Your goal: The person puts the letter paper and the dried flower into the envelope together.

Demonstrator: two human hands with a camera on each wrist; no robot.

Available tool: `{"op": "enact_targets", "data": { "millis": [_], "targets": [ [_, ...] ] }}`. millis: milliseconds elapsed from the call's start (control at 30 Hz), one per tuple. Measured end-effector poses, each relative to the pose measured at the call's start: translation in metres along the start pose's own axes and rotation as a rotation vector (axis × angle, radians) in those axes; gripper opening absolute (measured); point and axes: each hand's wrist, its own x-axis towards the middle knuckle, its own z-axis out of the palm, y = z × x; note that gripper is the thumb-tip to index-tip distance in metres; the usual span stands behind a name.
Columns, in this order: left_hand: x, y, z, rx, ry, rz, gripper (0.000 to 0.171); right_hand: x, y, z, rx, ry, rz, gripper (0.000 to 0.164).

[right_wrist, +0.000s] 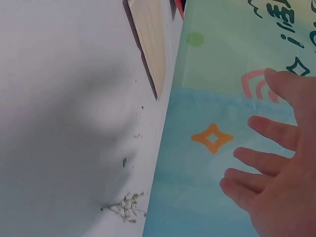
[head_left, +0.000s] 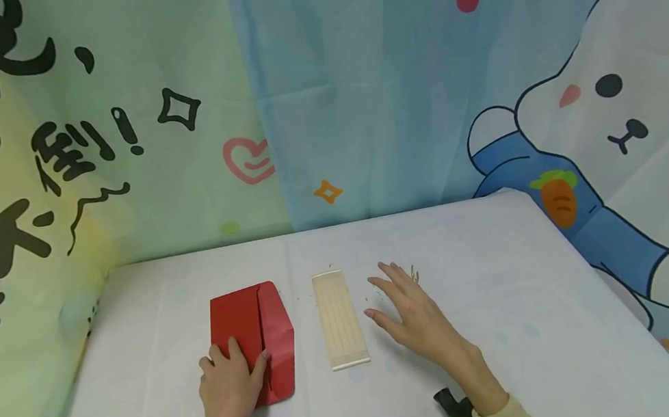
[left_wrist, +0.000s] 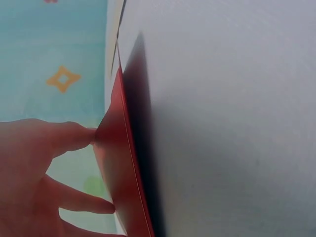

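Observation:
A red envelope [head_left: 234, 316] lies on the left part of the white table, its flap side [head_left: 278, 342] facing right. My left hand [head_left: 228, 382] rests on its lower part. In the left wrist view the thumb and fingers touch the upper face of the envelope [left_wrist: 118, 153]. To the right lies a cream rectangular strip [head_left: 339, 318] with fine lengthwise lines and a pale band at each end. Right of the strip, my right hand [head_left: 411, 316] hovers above the table with spread fingers, holding nothing. A small dried sprig [right_wrist: 126, 208] lies on the table beyond this hand.
Tiny dark crumbs [right_wrist: 124, 162] are scattered on the white table [head_left: 159, 352] between the strip and the sprig. A printed cloth backdrop [head_left: 359, 95] hangs behind the table. Near my right wrist, a black curved piece [head_left: 454, 407] shows beside the pale sleeve.

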Motion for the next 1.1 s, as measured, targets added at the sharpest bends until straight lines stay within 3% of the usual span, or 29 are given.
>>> {"op": "enact_targets", "data": {
  "millis": [433,700,1100],
  "targets": [
    [0.001,0.004,-0.001,-0.04,-0.015,-0.062,0.065,0.002,-0.019,0.019,0.019,-0.122,-0.013,0.051],
    [0.0,0.004,-0.002,-0.045,-0.02,-0.072,0.066,0.01,-0.034,0.036,0.025,-0.172,-0.105,0.044],
    [0.0,0.004,0.0,-0.043,-0.006,-0.061,0.064,0.024,-0.065,0.06,0.001,-0.359,-0.179,0.039]
  ]
}}
